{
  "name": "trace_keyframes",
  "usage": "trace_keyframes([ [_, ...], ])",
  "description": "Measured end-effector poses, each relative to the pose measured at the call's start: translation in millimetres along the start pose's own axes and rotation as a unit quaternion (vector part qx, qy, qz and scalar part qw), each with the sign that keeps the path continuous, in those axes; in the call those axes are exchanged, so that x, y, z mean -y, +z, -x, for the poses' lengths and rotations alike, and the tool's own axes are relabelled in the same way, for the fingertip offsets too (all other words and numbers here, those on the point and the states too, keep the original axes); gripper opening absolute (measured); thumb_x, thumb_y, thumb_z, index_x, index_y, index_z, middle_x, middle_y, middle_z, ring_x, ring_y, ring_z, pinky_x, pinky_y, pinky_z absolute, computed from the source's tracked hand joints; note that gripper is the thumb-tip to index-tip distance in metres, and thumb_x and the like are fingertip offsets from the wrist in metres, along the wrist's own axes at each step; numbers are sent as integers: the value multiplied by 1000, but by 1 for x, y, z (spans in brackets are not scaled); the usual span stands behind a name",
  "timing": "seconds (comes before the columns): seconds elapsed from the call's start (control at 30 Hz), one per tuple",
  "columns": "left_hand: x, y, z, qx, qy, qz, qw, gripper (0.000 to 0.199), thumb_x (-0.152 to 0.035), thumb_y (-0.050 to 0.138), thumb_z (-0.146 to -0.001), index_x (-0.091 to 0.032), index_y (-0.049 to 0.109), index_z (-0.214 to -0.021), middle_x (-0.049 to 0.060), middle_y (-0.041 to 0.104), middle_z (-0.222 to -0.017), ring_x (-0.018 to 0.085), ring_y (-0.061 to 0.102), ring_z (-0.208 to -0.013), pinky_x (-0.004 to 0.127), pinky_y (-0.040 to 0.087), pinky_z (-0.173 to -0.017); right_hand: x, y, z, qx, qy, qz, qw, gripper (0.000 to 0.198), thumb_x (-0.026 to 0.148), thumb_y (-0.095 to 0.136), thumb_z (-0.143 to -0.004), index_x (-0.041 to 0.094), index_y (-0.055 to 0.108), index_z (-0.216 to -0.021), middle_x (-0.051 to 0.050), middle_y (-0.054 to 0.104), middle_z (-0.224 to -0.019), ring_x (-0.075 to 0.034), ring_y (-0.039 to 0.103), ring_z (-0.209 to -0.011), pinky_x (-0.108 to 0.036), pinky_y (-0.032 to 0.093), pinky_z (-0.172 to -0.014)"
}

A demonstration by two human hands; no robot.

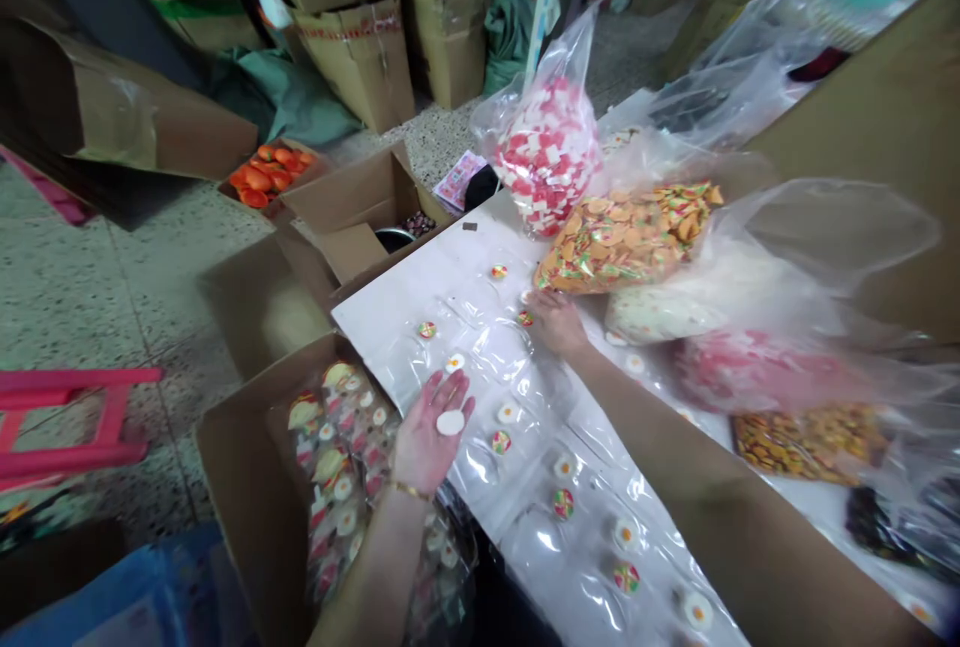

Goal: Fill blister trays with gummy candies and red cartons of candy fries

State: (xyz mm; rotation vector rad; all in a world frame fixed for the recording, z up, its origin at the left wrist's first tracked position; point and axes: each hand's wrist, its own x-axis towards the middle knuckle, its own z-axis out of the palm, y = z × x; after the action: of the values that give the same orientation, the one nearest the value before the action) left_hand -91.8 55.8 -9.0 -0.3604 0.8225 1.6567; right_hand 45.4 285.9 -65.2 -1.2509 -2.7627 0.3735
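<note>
My left hand (431, 437) is palm up over the near-left table edge, fingers stretched out, with a white oval disc (450, 423) lying on it. Just beyond its fingertips is a small fried-egg piece (454, 363) on clear plastic. My right hand (559, 324) reaches across the table, fingertips pinched at a small white piece (527, 297), partly hidden by them. A round red, yellow and green piece (525, 318) lies beside those fingers. Clear plastic bags (480, 472) cover the white tabletop, with more egg pieces (626, 534) and round coloured pieces (626, 579) on them.
Behind my right hand stand a bag of pink-and-white pieces (547, 157) and a bag of orange pieces (630, 237). A bag of white pieces (667, 312) lies nearer. Left of the table, a carton (247, 467) holds packed bags. A pink stool (112, 417) stands on the floor.
</note>
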Motion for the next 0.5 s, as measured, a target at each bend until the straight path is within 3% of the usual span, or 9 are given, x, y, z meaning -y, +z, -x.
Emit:
trace_keyframes([
  [0.1, 2, 10, -16, 34, 9, 14, 999, 31, -43, 46, -78, -18, 55, -96, 11, 52, -117, 23, 46, -112, 38, 38, -93, 29, -12, 19, -34, -31, -147, 988, 31, 21, 38, -83, 19, 56, -109, -9, 55, -114, -19, 48, -105, -35, 37, -89],
  [0.2, 4, 18, -28, 32, 3, 6, 999, 39, -52, 43, -77, -19, 54, -95, 10, 53, -114, 22, 49, -107, 36, 42, -86, 74, -19, 50, 53, -200, -295, 933, 32, 32, 49, -80, 24, 56, -110, -5, 59, -105, -17, 52, -97, -30, 42, -85],
  [0.27, 4, 22, -31, 34, -7, 2, 999, 43, -57, 41, -75, -20, 54, -94, 10, 54, -113, 22, 51, -103, 35, 44, -81, 98, -18, 63, 83, -256, -347, 898, 25, 30, 48, -82, 24, 61, -102, -5, 61, -99, -16, 53, -96, -29, 42, -84],
  [0.4, 0, 22, -30, 46, -17, 16, 999, 44, -60, 42, -73, -23, 55, -92, 8, 56, -108, 21, 53, -99, 38, 43, -81, 97, -11, 41, 98, -168, -407, 892, 24, 25, 42, -85, 20, 64, -91, -4, 63, -83, -12, 58, -78, -24, 45, -72],
  [0.5, -4, 13, -23, 22, -24, 7, 999, 38, -56, 43, -75, -27, 55, -96, 5, 55, -112, 22, 50, -105, 41, 40, -86, 62, -15, -14, 61, -76, -339, 936, 17, 21, 49, -80, 18, 65, -88, -3, 64, -81, -13, 59, -75, -23, 44, -70],
])
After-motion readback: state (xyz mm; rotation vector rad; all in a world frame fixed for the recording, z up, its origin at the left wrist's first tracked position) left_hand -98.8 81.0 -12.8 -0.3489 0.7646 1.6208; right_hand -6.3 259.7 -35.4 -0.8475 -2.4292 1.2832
